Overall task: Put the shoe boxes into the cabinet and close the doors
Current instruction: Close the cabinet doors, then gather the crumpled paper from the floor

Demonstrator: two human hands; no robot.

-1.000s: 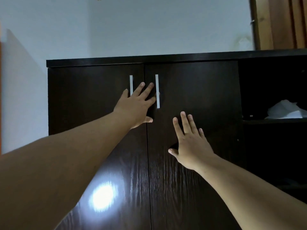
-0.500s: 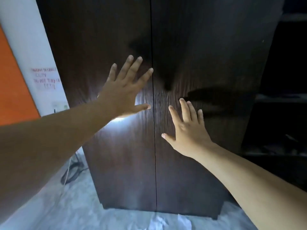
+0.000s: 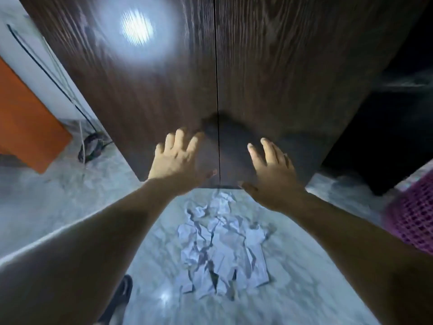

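Note:
The dark wooden cabinet fills the top of the head view, with its left door [image 3: 150, 85] and right door [image 3: 269, 73] both closed and a thin seam between them. My left hand [image 3: 179, 161] is spread flat near the bottom of the left door, holding nothing. My right hand [image 3: 271, 171] is spread the same way at the bottom of the right door, also empty. No shoe boxes are in sight. The frame is blurred by motion.
Crumpled white paper [image 3: 222, 245] lies on the pale floor in front of the cabinet. An orange panel [image 3: 25, 118] and black cables [image 3: 91, 146] are at the left. A purple mesh basket [image 3: 414, 216] sits at the right edge. Dark open shelves [image 3: 386, 109] adjoin the cabinet.
The view has swung down from the cabinet's top and handles to its base and the floor. Both hands have slid down the closed doors to their lower edge.

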